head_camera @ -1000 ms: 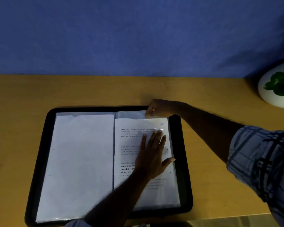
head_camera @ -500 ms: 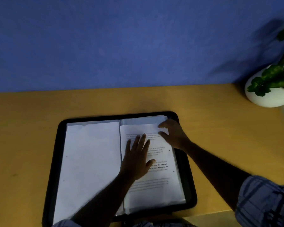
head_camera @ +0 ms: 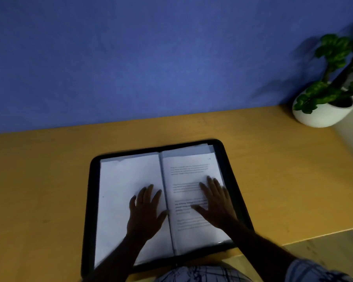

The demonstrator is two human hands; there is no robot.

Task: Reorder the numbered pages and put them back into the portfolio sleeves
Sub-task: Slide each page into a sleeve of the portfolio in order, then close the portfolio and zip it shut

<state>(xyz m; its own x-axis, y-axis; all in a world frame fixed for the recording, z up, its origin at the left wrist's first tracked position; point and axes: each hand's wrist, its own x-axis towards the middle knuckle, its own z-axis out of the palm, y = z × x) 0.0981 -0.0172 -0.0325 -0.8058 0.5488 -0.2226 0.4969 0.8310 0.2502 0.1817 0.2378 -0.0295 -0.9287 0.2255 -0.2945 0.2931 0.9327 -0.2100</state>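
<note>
A black portfolio (head_camera: 90, 200) lies open on the wooden table, with clear sleeves on both sides. The left sleeve shows a blank white page (head_camera: 118, 190). The right sleeve holds a printed page (head_camera: 189, 171) with a small number in its top right corner, too blurred to read. My left hand (head_camera: 145, 214) lies flat, fingers spread, on the blank page beside the spine. My right hand (head_camera: 215, 202) lies flat, fingers spread, on the printed page. Neither hand holds anything.
A white pot with a green plant (head_camera: 326, 110) stands at the table's far right corner. A blue wall (head_camera: 151, 58) rises behind the table. The table's front edge (head_camera: 322, 235) runs near the portfolio's right side.
My right hand came down from the top edge of the printed page and now rests flat on it. My left hand shifted from the printed page across the spine onto the blank page.
</note>
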